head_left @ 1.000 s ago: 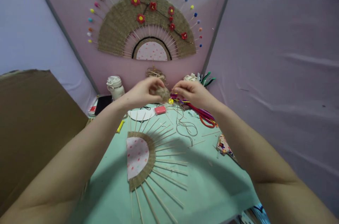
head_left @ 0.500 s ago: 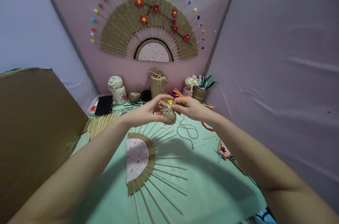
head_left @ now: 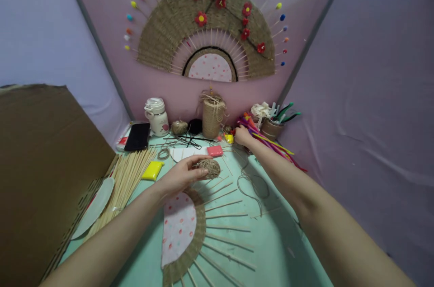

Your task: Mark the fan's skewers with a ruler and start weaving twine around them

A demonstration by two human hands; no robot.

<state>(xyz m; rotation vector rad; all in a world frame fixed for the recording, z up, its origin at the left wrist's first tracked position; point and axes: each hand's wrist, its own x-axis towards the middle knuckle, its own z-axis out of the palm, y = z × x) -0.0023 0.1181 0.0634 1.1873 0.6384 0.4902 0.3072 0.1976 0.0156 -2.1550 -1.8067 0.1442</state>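
Observation:
My left hand (head_left: 186, 173) is closed around a ball of twine (head_left: 210, 168), held above the far sticks of the half-round fan (head_left: 200, 237). That fan lies on the table with a dotted pink-and-white centre, a woven twine band and bare sticks spreading to the right. My right hand (head_left: 242, 135) reaches to the back of the table, beside a small yellow packet (head_left: 229, 138) and a bunch of coloured pipe cleaners (head_left: 261, 135). Its fingertips point away from me, so what they touch is hidden. A loose loop of cord (head_left: 252, 187) lies right of the fan.
A finished fan (head_left: 159, 29) with red flowers hangs on the back wall. Along the back stand a white bottle (head_left: 158, 117), a twine spool (head_left: 212, 117) and a tool cup (head_left: 272, 129). Thin sticks (head_left: 127, 178) and a cardboard sheet (head_left: 44, 178) are at left.
My hands were together at the twine ball; now they are apart. The left has brought the ball lower and nearer, while the right has moved away to the back of the table. The view has shifted.

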